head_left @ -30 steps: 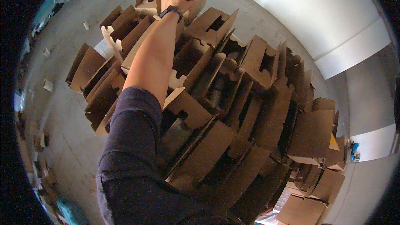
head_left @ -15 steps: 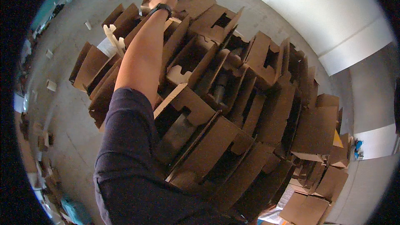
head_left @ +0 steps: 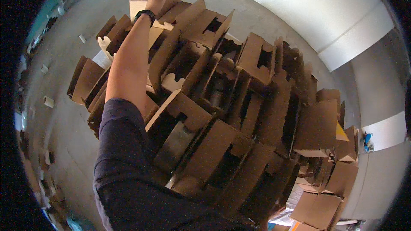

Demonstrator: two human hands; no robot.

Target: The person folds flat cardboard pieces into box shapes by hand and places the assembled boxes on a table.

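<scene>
My left arm, in a dark short sleeve with a black band at the wrist, stretches over a crowded pile of open brown cardboard boxes. At the far end of the pile my left hand (head_left: pixel 157 1) is closed on an open cardboard box (head_left: pixel 138 8), its fingers curled at the inside of a wall. This box is tilted and has a pale front panel. Low in the picture, beside white sheets (head_left: pixel 293 201), a small skin-toned patch may be my right hand (head_left: pixel 279 212); its fingers are hidden.
Packed side by side are several boxes (head_left: pixel 212 143) with cut-out slots and raised flaps. More boxes (head_left: pixel 316 208) stack at the lower right, near a white wall (head_left: pixel 364 30). Grey concrete floor (head_left: pixel 68 145) lies to the left, with small white pieces (head_left: pixel 48 101) scattered on it.
My left hand has moved slightly left with the far box, which now stands higher and shows more of its pale front. The view has shifted a little.
</scene>
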